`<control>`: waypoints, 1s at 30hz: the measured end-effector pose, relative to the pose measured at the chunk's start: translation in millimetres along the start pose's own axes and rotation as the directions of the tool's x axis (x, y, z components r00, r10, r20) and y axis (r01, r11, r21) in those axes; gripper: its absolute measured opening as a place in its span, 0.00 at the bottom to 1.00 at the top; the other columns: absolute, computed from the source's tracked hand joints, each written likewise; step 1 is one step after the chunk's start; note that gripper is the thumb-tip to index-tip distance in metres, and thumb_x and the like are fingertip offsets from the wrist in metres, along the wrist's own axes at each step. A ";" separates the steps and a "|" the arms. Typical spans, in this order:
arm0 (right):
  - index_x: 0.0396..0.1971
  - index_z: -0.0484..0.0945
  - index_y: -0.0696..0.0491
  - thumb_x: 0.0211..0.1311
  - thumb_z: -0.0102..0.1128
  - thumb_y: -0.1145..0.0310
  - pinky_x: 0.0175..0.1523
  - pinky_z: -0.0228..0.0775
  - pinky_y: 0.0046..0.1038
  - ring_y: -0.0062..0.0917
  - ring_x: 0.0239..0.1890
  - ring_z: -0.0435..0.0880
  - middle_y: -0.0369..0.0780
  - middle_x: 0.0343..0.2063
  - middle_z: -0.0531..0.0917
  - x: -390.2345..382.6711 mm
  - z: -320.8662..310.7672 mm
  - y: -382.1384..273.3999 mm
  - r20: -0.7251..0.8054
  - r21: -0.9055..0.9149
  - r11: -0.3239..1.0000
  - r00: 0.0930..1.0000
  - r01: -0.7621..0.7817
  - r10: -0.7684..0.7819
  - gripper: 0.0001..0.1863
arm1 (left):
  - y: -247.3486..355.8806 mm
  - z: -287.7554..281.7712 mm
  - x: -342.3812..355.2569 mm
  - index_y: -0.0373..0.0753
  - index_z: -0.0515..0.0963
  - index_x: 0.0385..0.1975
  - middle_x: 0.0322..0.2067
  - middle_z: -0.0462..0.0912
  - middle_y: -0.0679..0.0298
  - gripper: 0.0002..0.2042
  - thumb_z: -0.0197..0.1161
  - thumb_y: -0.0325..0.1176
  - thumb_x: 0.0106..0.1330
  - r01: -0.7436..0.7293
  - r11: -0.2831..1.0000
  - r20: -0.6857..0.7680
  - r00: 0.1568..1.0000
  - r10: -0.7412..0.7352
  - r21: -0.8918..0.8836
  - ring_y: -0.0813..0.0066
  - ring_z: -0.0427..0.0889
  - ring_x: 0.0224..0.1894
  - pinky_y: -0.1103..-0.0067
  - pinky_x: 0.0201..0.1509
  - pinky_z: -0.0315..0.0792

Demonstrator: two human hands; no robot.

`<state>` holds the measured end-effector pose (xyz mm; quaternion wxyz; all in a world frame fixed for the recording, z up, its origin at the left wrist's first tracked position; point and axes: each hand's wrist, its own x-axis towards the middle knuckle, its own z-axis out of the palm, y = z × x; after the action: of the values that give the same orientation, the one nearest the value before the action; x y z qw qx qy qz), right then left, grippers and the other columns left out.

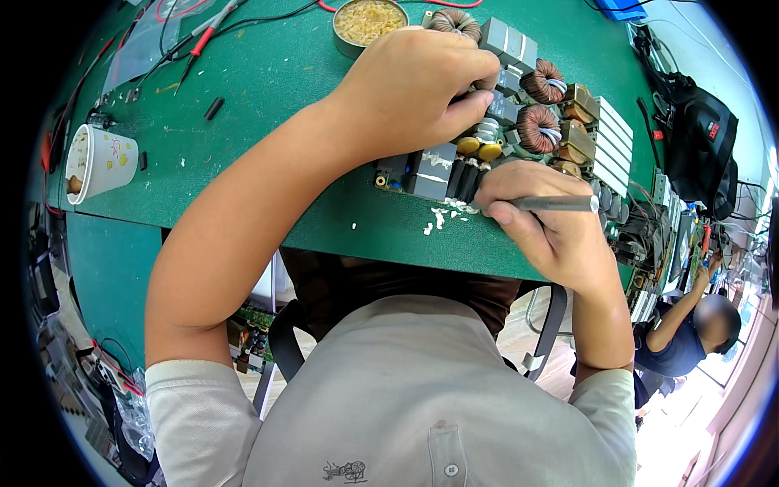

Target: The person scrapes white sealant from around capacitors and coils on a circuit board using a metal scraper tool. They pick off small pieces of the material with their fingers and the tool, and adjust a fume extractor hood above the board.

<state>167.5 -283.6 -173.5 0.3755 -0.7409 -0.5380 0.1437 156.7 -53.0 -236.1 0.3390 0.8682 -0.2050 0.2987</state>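
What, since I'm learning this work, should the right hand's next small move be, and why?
Perhaps the right hand should gently scrape the grey block with its silvery tool: white residue clings to that block, and loose white flakes lie nearby.

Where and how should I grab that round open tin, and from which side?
Grip the round open tin by its outer wall, probably from the left, keeping it level: it is uncovered with yellowish chunks inside, and the left hand and a toroidal coil crowd its right.

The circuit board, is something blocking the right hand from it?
Nothing visible does: the right hand, holding a silver tool, is at the near edge of the circuit board. White crumbs lie left of the hand.
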 end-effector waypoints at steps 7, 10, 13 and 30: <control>0.36 0.81 0.59 0.62 0.69 0.75 0.43 0.78 0.38 0.41 0.37 0.85 0.41 0.35 0.86 -1.0 2.2 1.0 0.013 -0.025 0.999 0.999 0.044 -0.043 0.06 | 0.3 -0.1 0.5 0.43 0.79 0.31 0.20 0.72 0.66 0.05 0.69 0.32 0.60 -0.002 1.000 0.004 1.000 0.002 0.006 0.64 0.75 0.25 0.67 0.30 0.67; 0.36 0.81 0.59 0.63 0.68 0.75 0.43 0.79 0.38 0.41 0.37 0.85 0.41 0.35 0.86 -1.3 1.2 2.1 -0.001 -0.019 0.999 0.999 0.044 -0.044 0.05 | 0.0 -0.2 0.3 0.43 0.79 0.31 0.20 0.72 0.66 0.05 0.69 0.32 0.60 -0.006 1.000 -0.007 1.000 0.006 -0.001 0.64 0.75 0.25 0.67 0.30 0.67; 0.35 0.81 0.59 0.64 0.67 0.75 0.43 0.79 0.38 0.41 0.37 0.86 0.42 0.35 0.86 -2.6 -0.5 2.6 -0.002 -0.020 0.999 0.999 0.035 -0.035 0.05 | 0.1 -1.1 0.7 0.43 0.79 0.31 0.20 0.72 0.66 0.05 0.69 0.32 0.60 -0.003 1.000 -0.001 1.000 0.003 -0.006 0.64 0.75 0.25 0.67 0.29 0.67; 0.37 0.82 0.58 0.63 0.71 0.74 0.46 0.82 0.37 0.40 0.38 0.88 0.41 0.34 0.87 -14.4 8.9 8.3 -0.105 0.014 0.998 0.993 0.055 -0.053 0.07 | -0.6 -0.4 0.3 0.41 0.80 0.32 0.18 0.71 0.65 0.05 0.69 0.31 0.60 -0.008 1.000 0.007 1.000 0.008 -0.003 0.63 0.74 0.24 0.67 0.30 0.67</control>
<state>162.3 -294.2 -188.1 0.4132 -0.7292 -0.5363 0.0992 157.1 -52.3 -235.9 0.3382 0.8680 -0.2100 0.2967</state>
